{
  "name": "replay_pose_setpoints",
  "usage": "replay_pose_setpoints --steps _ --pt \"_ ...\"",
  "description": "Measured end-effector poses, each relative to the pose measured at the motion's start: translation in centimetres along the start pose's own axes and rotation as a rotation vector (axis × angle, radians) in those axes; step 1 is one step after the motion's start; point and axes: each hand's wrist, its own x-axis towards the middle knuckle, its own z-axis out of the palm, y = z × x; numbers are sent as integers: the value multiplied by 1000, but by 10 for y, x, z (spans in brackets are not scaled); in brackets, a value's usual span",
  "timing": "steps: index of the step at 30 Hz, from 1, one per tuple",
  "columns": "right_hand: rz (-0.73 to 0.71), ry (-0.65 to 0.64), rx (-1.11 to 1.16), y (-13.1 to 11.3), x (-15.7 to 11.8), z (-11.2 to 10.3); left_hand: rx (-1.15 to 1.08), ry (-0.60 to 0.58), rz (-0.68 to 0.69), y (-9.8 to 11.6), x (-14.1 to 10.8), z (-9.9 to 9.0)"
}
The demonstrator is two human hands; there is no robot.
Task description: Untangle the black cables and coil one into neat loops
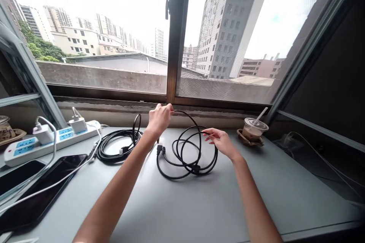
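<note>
A black cable lies in loose, overlapping loops on the grey desk, its dark plugs resting at the left of the loops. My left hand is raised near the window sill, closed around one stretch of this cable, which arches away to the right. At the right side of the loops, my right hand pinches another strand between thumb and fingers. Left of these loops sits a second black cable, coiled more neatly, partly behind my left forearm.
A white power strip with two chargers stands at the left. Two dark phone- or tablet-like devices lie in front, crossed by white cords. A lidded drink cup with a straw rests on a brown holder at the right. The window borders the desk's back.
</note>
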Motion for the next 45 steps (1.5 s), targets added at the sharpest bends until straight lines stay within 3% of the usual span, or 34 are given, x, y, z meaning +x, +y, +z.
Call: replay_pose_setpoints --steps 4,7,12,14,18,23,28,30,33,36,38,40,42,45 --pt "48 25 -55 12 -1 -13 42 218 -54 -13 -1 -26" --pt "84 38 -112 22 -2 -23 -84 324 -134 -22 -3 -41" --pt "118 1 -188 24 -5 -36 -300 607 -324 -32 -5 -53" --pt "124 -46 -211 17 -3 -37 -384 604 -321 -32 -4 -53" --pt "93 -147 -252 -15 12 -33 -531 486 -178 -21 -3 -46" --pt "-45 -227 -242 -71 41 -12 -569 544 -147 -3 -6 -42" --pt "-57 -412 -212 -90 52 1 -538 508 -123 -18 -3 -43" --pt "-71 -366 -205 -91 53 -1 -513 455 -105 -30 1 -43" --pt "-204 -118 -235 -97 54 -5 -538 447 -82 -40 7 -44" --pt "-342 121 -176 -111 52 -7 -502 603 -74 -34 6 -46" --pt "-387 220 -83 -120 49 -7 -429 740 -40 -20 1 -49" --pt "-407 283 29 -128 47 -5 -343 806 23 -3 -6 -52" --pt "-391 270 135 -131 45 -2 -289 707 132 17 -15 -51" --pt "-335 194 142 -130 48 2 -363 246 331 44 -25 -39"
